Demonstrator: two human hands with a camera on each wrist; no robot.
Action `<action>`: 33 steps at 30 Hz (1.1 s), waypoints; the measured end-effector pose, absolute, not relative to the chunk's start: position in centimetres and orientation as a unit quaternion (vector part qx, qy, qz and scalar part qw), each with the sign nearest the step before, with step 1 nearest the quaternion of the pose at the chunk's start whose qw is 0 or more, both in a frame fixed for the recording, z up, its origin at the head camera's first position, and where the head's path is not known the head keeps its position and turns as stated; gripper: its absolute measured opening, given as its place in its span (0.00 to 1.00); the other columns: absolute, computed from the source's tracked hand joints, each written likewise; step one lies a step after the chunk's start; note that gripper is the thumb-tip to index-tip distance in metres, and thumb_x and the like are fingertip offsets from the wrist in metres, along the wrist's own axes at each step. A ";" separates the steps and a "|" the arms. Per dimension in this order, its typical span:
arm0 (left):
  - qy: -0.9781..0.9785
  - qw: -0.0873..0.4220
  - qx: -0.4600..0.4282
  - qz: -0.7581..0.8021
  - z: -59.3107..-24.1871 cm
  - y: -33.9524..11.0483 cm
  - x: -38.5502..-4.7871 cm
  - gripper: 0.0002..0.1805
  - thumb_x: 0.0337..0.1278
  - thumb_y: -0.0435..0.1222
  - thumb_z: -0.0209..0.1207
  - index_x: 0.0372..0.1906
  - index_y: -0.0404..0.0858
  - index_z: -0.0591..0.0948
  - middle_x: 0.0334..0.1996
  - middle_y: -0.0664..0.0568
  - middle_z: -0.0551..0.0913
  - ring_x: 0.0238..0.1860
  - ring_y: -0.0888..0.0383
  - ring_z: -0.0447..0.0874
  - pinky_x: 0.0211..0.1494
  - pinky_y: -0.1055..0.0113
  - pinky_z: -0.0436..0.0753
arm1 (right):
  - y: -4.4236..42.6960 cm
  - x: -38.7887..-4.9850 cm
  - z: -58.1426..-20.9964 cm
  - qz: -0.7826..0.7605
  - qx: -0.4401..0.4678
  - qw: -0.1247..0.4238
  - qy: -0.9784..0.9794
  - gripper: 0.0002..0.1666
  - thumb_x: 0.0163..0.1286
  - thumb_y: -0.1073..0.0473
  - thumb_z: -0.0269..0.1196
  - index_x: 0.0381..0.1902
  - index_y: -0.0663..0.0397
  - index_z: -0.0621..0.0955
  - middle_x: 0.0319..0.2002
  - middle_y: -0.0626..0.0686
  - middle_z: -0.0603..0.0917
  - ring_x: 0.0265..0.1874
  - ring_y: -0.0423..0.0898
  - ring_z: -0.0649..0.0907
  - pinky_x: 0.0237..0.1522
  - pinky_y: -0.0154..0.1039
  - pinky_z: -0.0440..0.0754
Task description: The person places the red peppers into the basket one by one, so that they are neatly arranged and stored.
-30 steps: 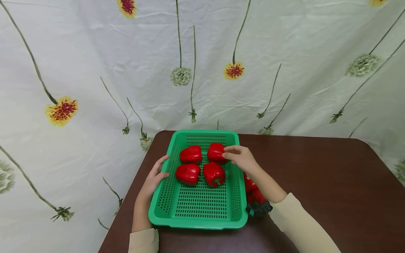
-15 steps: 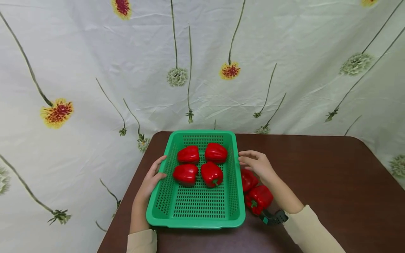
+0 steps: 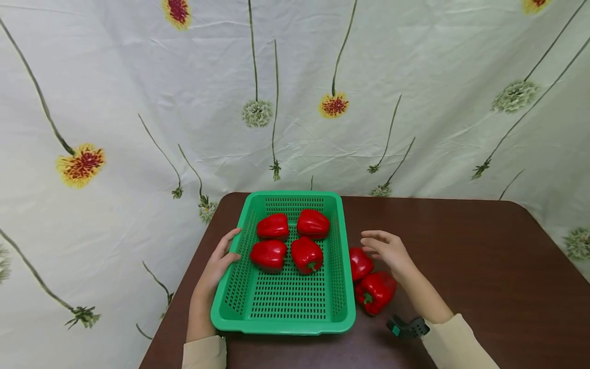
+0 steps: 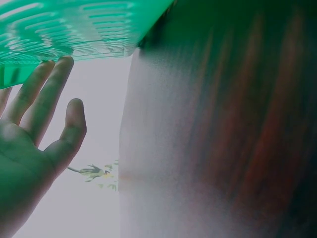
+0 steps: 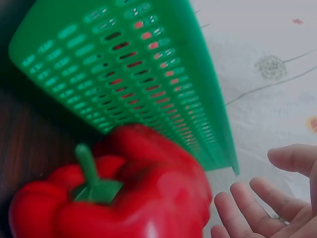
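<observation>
Several red bell peppers [image 3: 269, 255] lie toward the far half of a green slotted basket [image 3: 283, 327]. My left hand [image 3: 215, 269] rests at the basket's left side. The left wrist view shows its fingertips touching the wall of the basket [image 4: 89, 29] with fingers fairly straight and thumb apart. Right of the basket, my right hand [image 3: 392, 254] is held with spread, loosely bent fingers and holds nothing. Beside and below it, two more bell peppers sit on the table: a nearer one [image 3: 377, 292] with a green stem and a farther one [image 3: 360, 263], partly hidden by the basket's rim.
A dark brown table [image 3: 479, 266] extends to the right of the peppers. Behind it hangs a pale cloth [image 3: 304, 133] printed with flowers. A black strap [image 3: 407, 327] hangs at the right wrist, close to the nearer pepper.
My right hand has let go of the far-right pepper in the basket and moved out over the rim to the right. The two peppers outside are now uncovered. The left hand stays at the basket.
</observation>
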State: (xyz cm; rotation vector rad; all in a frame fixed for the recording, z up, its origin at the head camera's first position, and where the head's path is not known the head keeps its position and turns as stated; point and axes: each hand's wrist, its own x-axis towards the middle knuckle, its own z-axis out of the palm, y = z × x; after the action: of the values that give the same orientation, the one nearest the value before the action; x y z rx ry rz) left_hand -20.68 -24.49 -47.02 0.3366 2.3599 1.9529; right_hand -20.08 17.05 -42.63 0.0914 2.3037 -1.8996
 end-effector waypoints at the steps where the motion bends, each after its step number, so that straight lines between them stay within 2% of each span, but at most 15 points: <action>1: 0.764 0.031 0.109 0.636 -47.0 -24.5 -20.7 0.35 0.65 0.26 0.45 0.77 0.43 0.56 0.76 0.47 0.49 0.71 0.49 0.54 0.54 0.70 0.68 | 17.1 -20.1 -42.8 -0.631 0.031 0.078 0.771 0.28 0.71 0.52 0.60 0.61 0.67 0.75 0.54 0.58 0.81 0.49 0.53 0.83 0.55 0.50 0.75; 5: 0.759 0.033 0.104 0.642 -47.2 -24.6 -20.7 0.35 0.65 0.26 0.45 0.77 0.44 0.56 0.75 0.46 0.53 0.64 0.56 0.63 0.52 0.69 0.71 | 17.5 -20.3 -43.5 -0.622 0.037 0.078 0.778 0.26 0.71 0.54 0.59 0.61 0.66 0.76 0.54 0.58 0.81 0.50 0.53 0.82 0.56 0.52 0.72; 10: 0.746 0.037 0.111 0.655 -47.1 -24.6 -20.6 0.36 0.64 0.26 0.44 0.77 0.43 0.55 0.74 0.45 0.55 0.60 0.60 0.67 0.50 0.68 0.74 | 17.9 -20.4 -44.4 -0.614 0.035 0.086 0.784 0.27 0.71 0.54 0.59 0.61 0.66 0.75 0.53 0.57 0.82 0.52 0.56 0.80 0.56 0.54 0.71; 19: 0.751 0.038 0.104 0.651 -47.0 -24.5 -20.5 0.35 0.66 0.27 0.45 0.77 0.45 0.56 0.75 0.48 0.53 0.65 0.55 0.62 0.52 0.69 0.72 | 18.3 -20.7 -45.6 -0.587 -0.004 0.135 0.798 0.30 0.70 0.52 0.60 0.64 0.65 0.73 0.61 0.63 0.74 0.57 0.59 0.75 0.57 0.54 0.71; 26: 0.758 0.036 0.103 0.643 -47.0 -24.4 -20.5 0.35 0.66 0.27 0.45 0.77 0.46 0.56 0.76 0.49 0.50 0.69 0.50 0.57 0.53 0.68 0.70 | 18.1 -20.9 -46.0 -0.577 -0.003 0.159 0.801 0.31 0.68 0.52 0.62 0.63 0.64 0.74 0.57 0.62 0.76 0.52 0.56 0.76 0.48 0.48 0.77; 30: 0.760 0.036 0.102 0.640 -47.1 -24.5 -20.6 0.35 0.66 0.28 0.45 0.77 0.46 0.56 0.76 0.50 0.49 0.69 0.50 0.56 0.54 0.68 0.69 | 17.9 -20.9 -46.0 -0.565 -0.006 0.182 0.805 0.33 0.66 0.51 0.64 0.64 0.62 0.73 0.56 0.62 0.76 0.48 0.55 0.78 0.43 0.47 0.80; 33: 0.762 0.034 0.104 0.639 -47.2 -24.5 -20.6 0.35 0.66 0.28 0.45 0.77 0.45 0.56 0.76 0.49 0.49 0.70 0.49 0.55 0.54 0.69 0.69 | 17.8 -20.9 -46.0 -0.558 -0.021 0.192 0.807 0.35 0.65 0.51 0.65 0.66 0.62 0.71 0.56 0.63 0.75 0.48 0.55 0.78 0.43 0.48 0.80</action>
State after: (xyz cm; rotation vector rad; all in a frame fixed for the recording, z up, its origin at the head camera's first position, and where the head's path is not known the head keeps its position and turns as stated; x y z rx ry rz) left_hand -20.57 -24.49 -47.16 0.3201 2.3425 1.9650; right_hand -20.88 17.77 -46.02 -0.0579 2.2663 -1.5671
